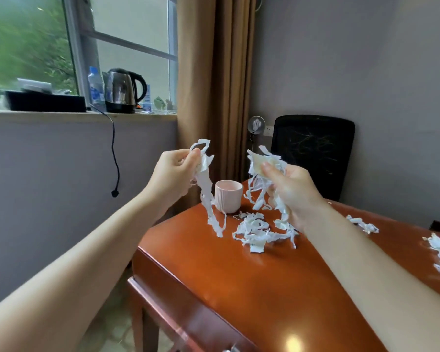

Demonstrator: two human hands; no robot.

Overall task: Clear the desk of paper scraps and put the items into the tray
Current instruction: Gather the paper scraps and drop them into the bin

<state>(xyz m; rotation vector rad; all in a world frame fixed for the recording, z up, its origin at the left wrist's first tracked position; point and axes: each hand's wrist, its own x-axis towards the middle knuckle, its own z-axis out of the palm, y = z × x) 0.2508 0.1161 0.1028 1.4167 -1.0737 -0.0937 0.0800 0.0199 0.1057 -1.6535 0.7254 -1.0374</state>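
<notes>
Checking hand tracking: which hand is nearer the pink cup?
Left, narrowly. The left hand is up and left of the pink cup; the right hand is to its right. Both hold paper scraps.

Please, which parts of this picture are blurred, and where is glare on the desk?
In the head view, the greenery outside the window is smeared by motion blur; the kettle is slightly soft; the hands and paper scraps are fairly sharp; a bright glare spot sits on the desk near the bottom edge.
</notes>
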